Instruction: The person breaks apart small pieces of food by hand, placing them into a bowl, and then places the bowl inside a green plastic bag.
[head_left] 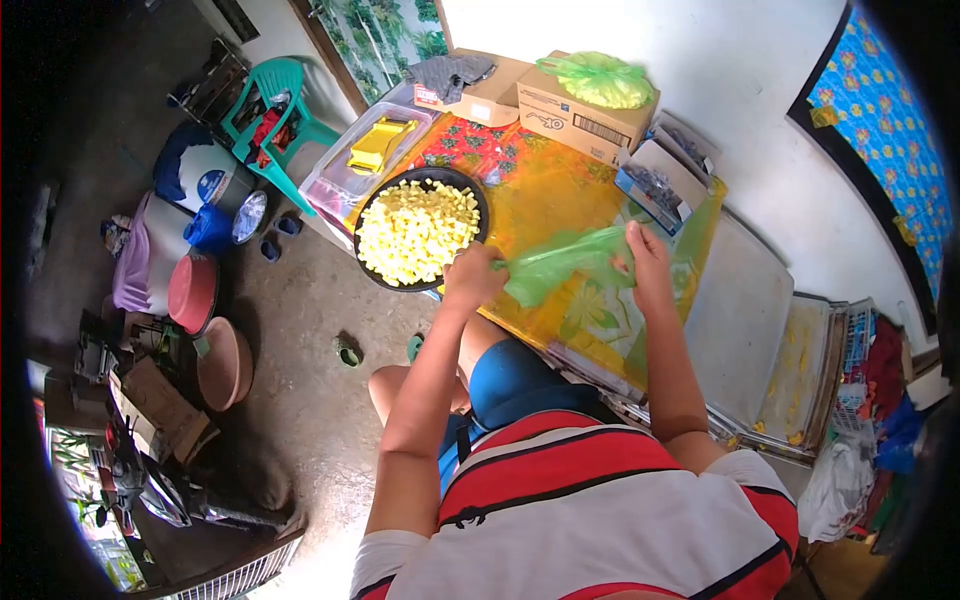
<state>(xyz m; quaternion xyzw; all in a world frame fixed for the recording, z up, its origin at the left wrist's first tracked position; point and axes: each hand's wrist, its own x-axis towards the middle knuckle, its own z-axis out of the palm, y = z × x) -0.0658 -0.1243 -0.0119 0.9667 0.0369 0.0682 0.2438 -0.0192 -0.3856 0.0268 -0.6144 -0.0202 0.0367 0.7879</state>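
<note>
A thin green plastic bag [565, 262] is stretched between my two hands above the table. My left hand [473, 277] is closed on one end of it, beside the rim of a round black tray [482, 190]. Pale yellow cut cubes [415, 232] are heaped in that tray; their kind is hard to tell. The other end of the bag is gripped by my right hand [648, 262], over the right part of the table. Behind, a filled green plastic bag [598, 80] rests on a cardboard box [570, 115].
The table's orange patterned cover [545, 190] spreads under the bag. A clear plastic bin [345, 180] holding something yellow stands left of the tray. A small open box [665, 185] sits at the right, near large flat trays [735, 300]. A green chair [280, 100] stands beyond the bin.
</note>
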